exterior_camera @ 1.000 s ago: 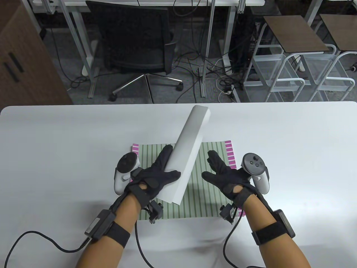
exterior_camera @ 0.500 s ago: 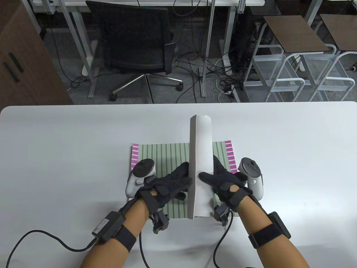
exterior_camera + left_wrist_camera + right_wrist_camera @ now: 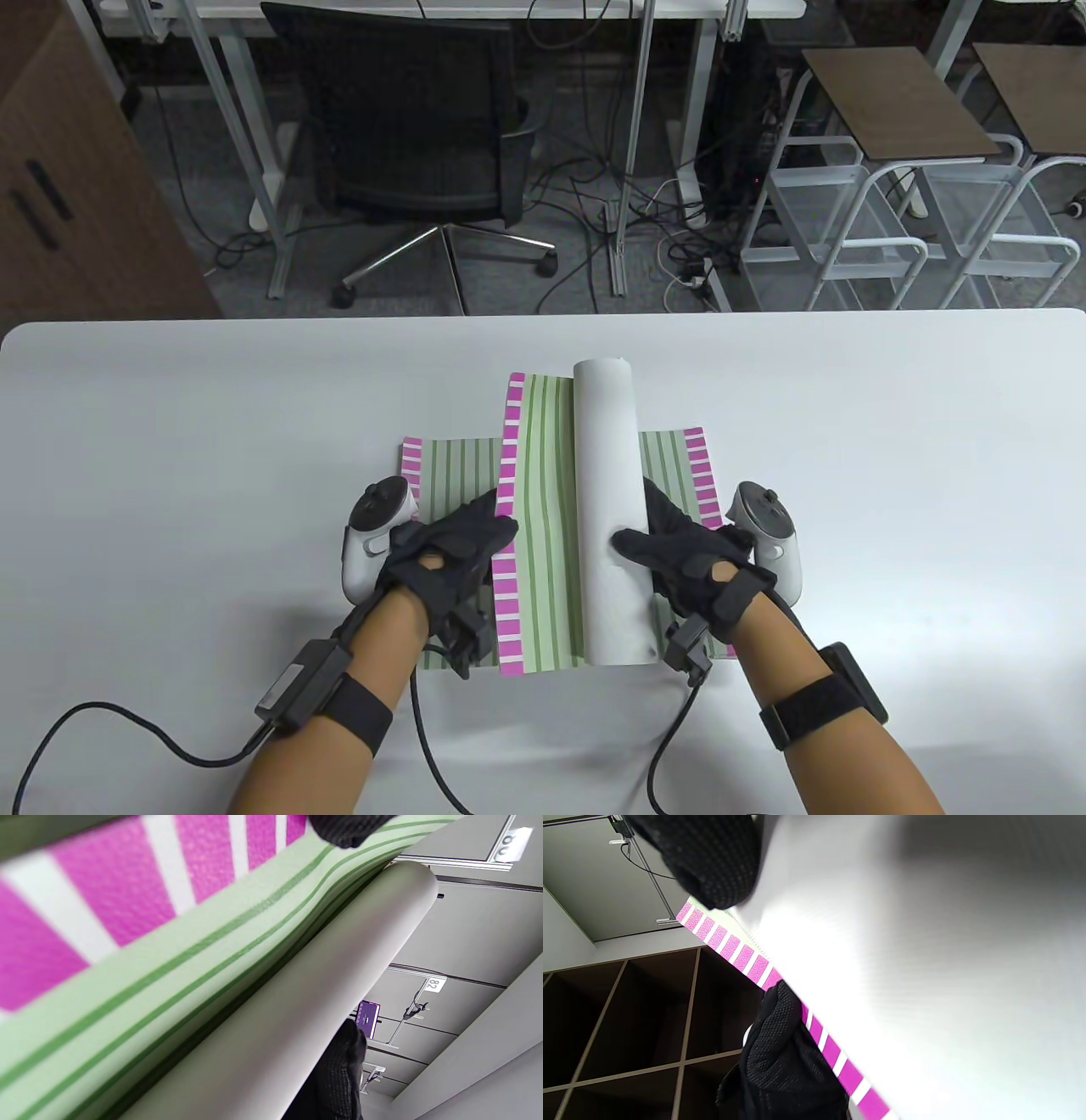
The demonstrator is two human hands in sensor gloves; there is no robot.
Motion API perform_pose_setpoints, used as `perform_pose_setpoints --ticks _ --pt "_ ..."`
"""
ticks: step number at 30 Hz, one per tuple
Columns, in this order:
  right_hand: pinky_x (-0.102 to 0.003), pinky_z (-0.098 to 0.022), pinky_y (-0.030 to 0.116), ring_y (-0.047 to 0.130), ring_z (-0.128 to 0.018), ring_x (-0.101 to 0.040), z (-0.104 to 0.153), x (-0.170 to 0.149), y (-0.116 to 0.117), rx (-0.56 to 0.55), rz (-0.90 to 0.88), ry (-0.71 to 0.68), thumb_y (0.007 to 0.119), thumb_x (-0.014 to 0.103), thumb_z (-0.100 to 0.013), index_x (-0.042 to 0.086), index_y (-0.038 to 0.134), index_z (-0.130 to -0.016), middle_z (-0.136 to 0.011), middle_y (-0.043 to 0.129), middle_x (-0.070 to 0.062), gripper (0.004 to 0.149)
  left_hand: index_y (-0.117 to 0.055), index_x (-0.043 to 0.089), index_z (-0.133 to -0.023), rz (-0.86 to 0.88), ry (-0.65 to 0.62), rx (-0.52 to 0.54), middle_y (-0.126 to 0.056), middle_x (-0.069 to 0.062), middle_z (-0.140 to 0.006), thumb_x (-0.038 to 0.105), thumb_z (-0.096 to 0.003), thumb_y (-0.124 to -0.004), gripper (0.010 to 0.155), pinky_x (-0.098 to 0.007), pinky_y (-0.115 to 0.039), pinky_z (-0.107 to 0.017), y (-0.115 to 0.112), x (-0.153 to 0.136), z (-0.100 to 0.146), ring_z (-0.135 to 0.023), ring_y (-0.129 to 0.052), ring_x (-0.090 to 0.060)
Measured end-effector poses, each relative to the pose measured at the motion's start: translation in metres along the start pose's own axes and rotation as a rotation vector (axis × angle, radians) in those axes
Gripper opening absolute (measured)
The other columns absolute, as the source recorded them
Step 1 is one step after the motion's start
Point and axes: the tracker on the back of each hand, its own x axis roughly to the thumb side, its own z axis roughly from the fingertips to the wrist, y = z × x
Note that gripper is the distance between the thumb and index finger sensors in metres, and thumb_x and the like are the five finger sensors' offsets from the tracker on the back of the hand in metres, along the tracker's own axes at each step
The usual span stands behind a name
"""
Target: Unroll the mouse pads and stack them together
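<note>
Holding half-unrolled pad point(image 3: 543, 509) over flat pad point(image 3: 450, 467) mid-table point(image 3: 170, 424); left hand point(image 3: 445, 556) pinching pink-striped edge, right hand point(image 3: 687, 556) fingers curled round white roll point(image 3: 607, 509), thumb on top. Roll just right of unrolled strip.

The table view is bright and evenly lit from overhead; the white table point(image 3: 848, 441) shows soft glare and faint shadows beneath the forearms; straight lines bow slightly near the edges. In the left wrist view the nearest pink stripes point(image 3: 63, 921) are blurred. In the right wrist view the white roll point(image 3: 925, 963) is overexposed and featureless, the shelving point(image 3: 628, 1018) dim.
</note>
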Motion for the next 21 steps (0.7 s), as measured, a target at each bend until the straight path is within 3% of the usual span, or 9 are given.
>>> perform_pose_setpoints --ticks 9,14,21 --pt "-0.065 -0.061 0.059 0.061 -0.09 -0.053 0.0 -0.006 0.011 0.089 -0.009 0.047 0.088 0.053 -0.042 0.02 0.003 -0.098 -0.1 0.029 -0.017 0.107 -0.054 0.02 -0.109 -0.069 0.004 0.046 -0.081 -0.012 -0.09 0.025 -0.054 -0.07 0.057 -0.044 -0.084 -0.05 0.001 0.006 0.005 -0.068 -0.103 -0.029" --pt "-0.063 -0.06 0.062 0.066 -0.088 -0.05 -0.002 -0.011 0.009 0.046 -0.019 0.071 0.092 0.051 -0.039 0.021 0.006 -0.098 -0.099 0.034 -0.015 0.109 -0.055 0.02 -0.108 -0.084 0.01 0.072 -0.082 -0.011 -0.089 0.025 -0.053 -0.07 0.057 -0.043 -0.085 -0.049 -0.002 0.006 0.006 -0.067 -0.104 -0.028" --pt "-0.06 -0.058 0.066 0.075 -0.083 -0.047 -0.002 -0.014 -0.003 0.0 -0.087 0.057 0.093 0.044 -0.039 0.019 0.017 -0.101 -0.095 0.046 -0.015 0.101 -0.056 0.02 -0.108 -0.056 0.009 0.068 -0.083 -0.011 -0.089 0.025 -0.053 -0.07 0.057 -0.043 -0.085 -0.049 -0.001 0.006 0.006 -0.067 -0.104 -0.028"
